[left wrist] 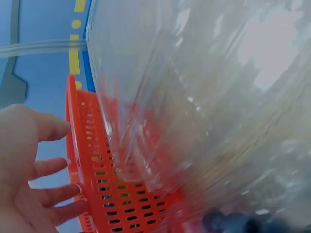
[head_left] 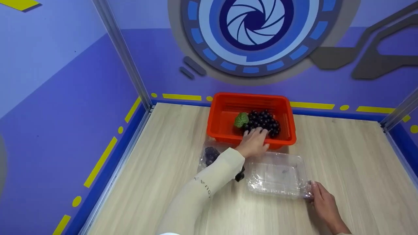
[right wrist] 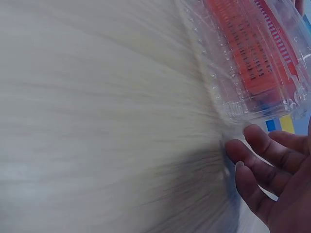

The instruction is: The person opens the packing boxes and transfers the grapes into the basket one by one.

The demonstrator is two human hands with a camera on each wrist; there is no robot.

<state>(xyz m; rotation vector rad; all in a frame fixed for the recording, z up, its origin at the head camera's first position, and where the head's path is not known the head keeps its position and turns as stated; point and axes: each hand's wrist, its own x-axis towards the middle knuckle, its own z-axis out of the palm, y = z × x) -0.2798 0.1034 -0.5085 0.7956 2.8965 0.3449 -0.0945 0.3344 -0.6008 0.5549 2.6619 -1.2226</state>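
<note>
A bunch of dark grapes (head_left: 264,119) with a green leaf (head_left: 241,119) lies in a red basket (head_left: 217,130). Over the basket's front rim reaches my left hand (head_left: 253,143), fingers spread and fingertips overlapping the grapes in the head view. In the left wrist view that hand's fingers (left wrist: 58,194) cross the rim with nothing curled into them. A clear plastic clamshell box (head_left: 277,176) is spread in front of the basket, and more dark grapes (head_left: 211,155) sit in its left part, partly hidden by my sleeve. My right hand (head_left: 326,207) has loosely bent fingertips at the box's right edge.
Wood-grain table (head_left: 352,156) surrounds the basket and box. Behind the basket stands a blue and purple printed wall (head_left: 156,65); another blue panel (head_left: 81,130) runs along the left side. Metal posts (head_left: 127,58) mark the corners.
</note>
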